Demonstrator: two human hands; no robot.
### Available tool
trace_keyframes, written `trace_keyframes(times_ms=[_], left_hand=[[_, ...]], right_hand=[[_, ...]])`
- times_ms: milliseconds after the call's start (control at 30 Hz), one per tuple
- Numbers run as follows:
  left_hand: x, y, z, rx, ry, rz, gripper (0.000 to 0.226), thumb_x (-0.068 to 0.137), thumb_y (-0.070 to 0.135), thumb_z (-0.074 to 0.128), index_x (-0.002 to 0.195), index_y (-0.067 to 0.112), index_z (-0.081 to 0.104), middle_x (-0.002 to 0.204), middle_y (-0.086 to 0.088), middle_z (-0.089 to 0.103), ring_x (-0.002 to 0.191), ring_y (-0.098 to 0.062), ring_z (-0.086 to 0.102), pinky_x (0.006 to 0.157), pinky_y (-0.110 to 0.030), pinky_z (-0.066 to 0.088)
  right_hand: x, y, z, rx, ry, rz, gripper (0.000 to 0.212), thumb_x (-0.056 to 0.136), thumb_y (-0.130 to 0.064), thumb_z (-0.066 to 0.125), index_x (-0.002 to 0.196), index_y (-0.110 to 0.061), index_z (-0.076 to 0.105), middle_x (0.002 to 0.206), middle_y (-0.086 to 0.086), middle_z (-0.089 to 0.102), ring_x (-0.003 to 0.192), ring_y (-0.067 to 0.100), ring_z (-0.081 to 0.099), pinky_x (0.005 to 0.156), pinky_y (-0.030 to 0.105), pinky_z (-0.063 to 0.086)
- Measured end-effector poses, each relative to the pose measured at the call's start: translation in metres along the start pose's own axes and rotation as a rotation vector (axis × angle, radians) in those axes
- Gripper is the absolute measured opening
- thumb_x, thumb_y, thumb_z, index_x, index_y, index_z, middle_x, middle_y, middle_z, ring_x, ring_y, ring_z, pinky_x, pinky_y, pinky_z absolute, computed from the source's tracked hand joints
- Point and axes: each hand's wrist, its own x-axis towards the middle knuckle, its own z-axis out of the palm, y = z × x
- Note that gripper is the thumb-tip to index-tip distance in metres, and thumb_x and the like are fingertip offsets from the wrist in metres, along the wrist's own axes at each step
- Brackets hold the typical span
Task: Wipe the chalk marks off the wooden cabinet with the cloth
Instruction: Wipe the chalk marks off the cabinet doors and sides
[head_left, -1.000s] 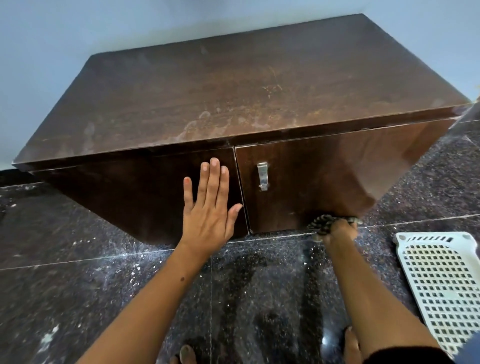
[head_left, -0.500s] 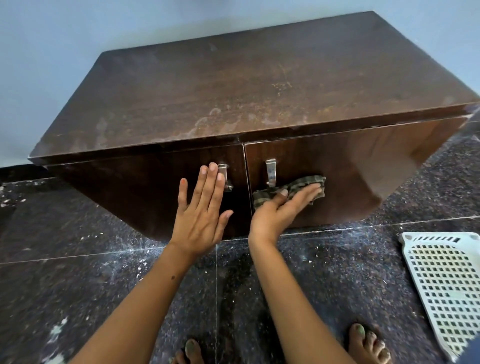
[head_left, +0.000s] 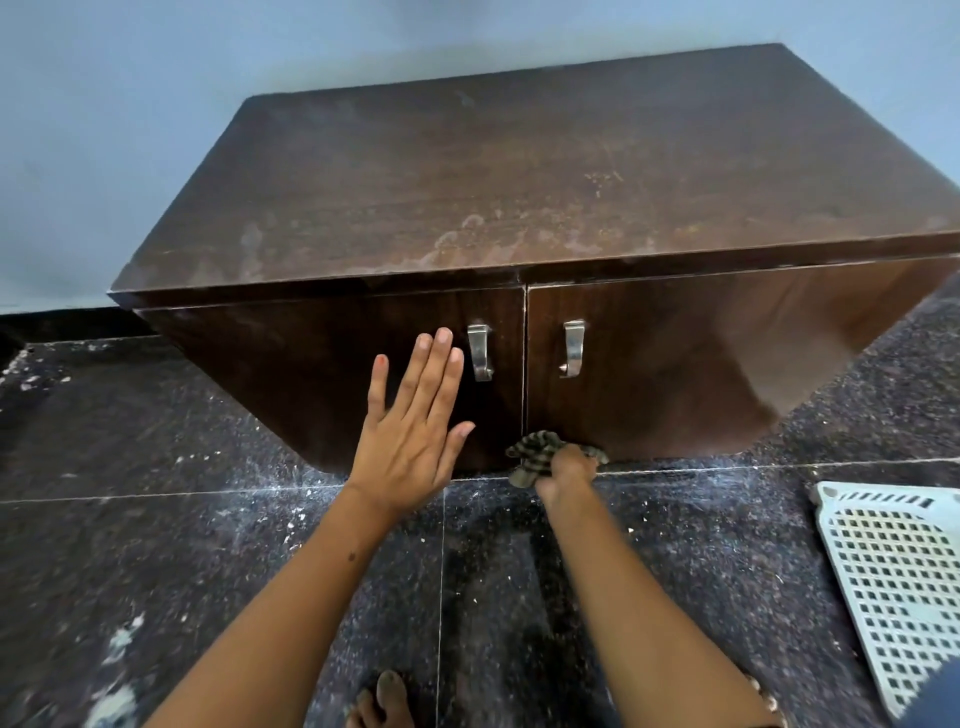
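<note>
Dark speckled floor (head_left: 156, 545), wooden cabinet (head_left: 519, 182), white basket (head_left: 898, 587)

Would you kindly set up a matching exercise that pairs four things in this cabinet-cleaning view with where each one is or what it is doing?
Things:
1. left hand
2. right hand
3. cloth
4. basket

States or places:
A. lying on the floor at the right edge of the view
B. bunched at the bottom edge of the right door
C. flat, fingers straight, against the left door
D. curled round the fabric, low by the floor

Pairs: 1-C, 2-D, 3-B, 4-A
</note>
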Motion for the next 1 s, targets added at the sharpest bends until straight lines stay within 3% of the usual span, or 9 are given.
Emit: trace_keyframes(times_ms=[100,200,300,367,467,600,767,867,1000], left_hand=[[-0.005,-0.006,-0.002,0.023,-0.031,-0.021,0.065,0.098,0.040,0.021,0.150,0.006,0.002,0.159,-0.008,-0.010,0.147,-0.024,0.001,0.117,-0.050,0.001],[-0.011,-0.008,-0.004,0.025,-0.052,-0.080,0.064,0.098,0.040,0.022,0.149,0.004,0.007,0.158,-0.010,-0.002,0.146,-0.024,0.002,0.116,-0.051,0.002],[-0.020,-0.001,-0.005,-0.036,-0.062,-0.166,0.064,0.097,0.038,0.025,0.148,0.001,0.012,0.157,-0.015,0.005,0.146,-0.025,0.004,0.116,-0.052,0.004],[-0.028,0.008,-0.006,-0.061,-0.091,-0.174,0.065,0.097,0.038,0.025,0.147,-0.001,0.014,0.156,-0.017,0.008,0.146,-0.027,0.007,0.115,-0.053,0.007],[-0.035,0.020,-0.009,-0.097,-0.142,-0.199,0.064,0.097,0.038,0.024,0.147,-0.001,0.017,0.156,-0.017,0.010,0.145,-0.027,0.010,0.115,-0.053,0.010],[-0.038,0.038,-0.021,-0.335,-0.167,-0.489,0.067,0.098,0.047,0.015,0.149,0.004,0.013,0.158,-0.012,0.009,0.146,-0.023,0.006,0.117,-0.043,0.001],[-0.014,0.070,-0.047,-1.375,-0.396,-1.231,0.067,0.092,0.056,0.039,0.138,0.007,0.045,0.128,-0.011,0.059,0.119,-0.024,0.054,0.099,-0.034,0.044],[-0.004,0.088,-0.063,-1.714,-0.404,-1.312,0.045,0.087,0.052,0.054,0.106,0.014,0.069,0.079,-0.002,0.073,0.067,-0.012,0.067,0.058,-0.024,0.051],[0.006,0.103,-0.076,-1.795,-0.422,-1.314,0.027,0.084,0.035,0.066,0.095,0.010,0.070,0.073,-0.001,0.071,0.066,-0.015,0.064,0.058,-0.029,0.050]], right_hand=[[-0.007,0.017,0.010,-0.117,-0.093,0.095,0.031,0.100,-0.002,0.021,0.121,-0.003,0.044,0.120,0.025,0.058,0.099,0.033,0.061,0.078,0.045,0.052],[-0.012,0.017,0.008,-0.236,-0.179,0.082,0.043,0.099,0.000,0.021,0.080,0.006,0.059,0.071,0.021,0.067,0.057,0.025,0.065,0.041,0.025,0.049],[-0.017,0.011,-0.001,-0.285,-0.243,0.059,0.051,0.096,0.006,0.024,0.059,0.006,0.058,0.052,0.017,0.061,0.052,0.022,0.060,0.042,0.023,0.046],[-0.019,0.008,-0.003,-0.263,-0.270,0.094,0.042,0.098,0.004,0.026,0.067,0.005,0.055,0.068,0.018,0.058,0.064,0.026,0.055,0.068,0.037,0.052],[-0.033,0.003,-0.010,-0.240,-0.398,0.136,0.027,0.098,0.002,0.027,0.090,0.003,0.053,0.095,0.025,0.058,0.076,0.032,0.056,0.078,0.045,0.050],[-0.060,-0.008,-0.038,-0.222,-0.667,0.127,0.044,0.091,0.009,0.029,0.121,-0.010,0.055,0.119,0.022,0.061,0.108,0.035,0.058,0.099,0.048,0.043],[-0.093,-0.038,-0.054,-0.480,-0.819,-0.096,0.054,0.079,0.017,0.032,0.108,-0.014,0.065,0.103,0.016,0.069,0.090,0.026,0.066,0.082,0.037,0.053],[-0.107,-0.054,-0.061,-0.516,-0.846,-0.189,0.051,0.074,0.019,0.032,0.102,-0.008,0.065,0.092,0.016,0.069,0.080,0.024,0.066,0.074,0.035,0.055],[-0.119,-0.072,-0.072,-0.421,-0.826,-0.246,0.043,0.074,0.013,0.031,0.102,0.000,0.061,0.088,0.016,0.065,0.077,0.025,0.062,0.070,0.036,0.054]])
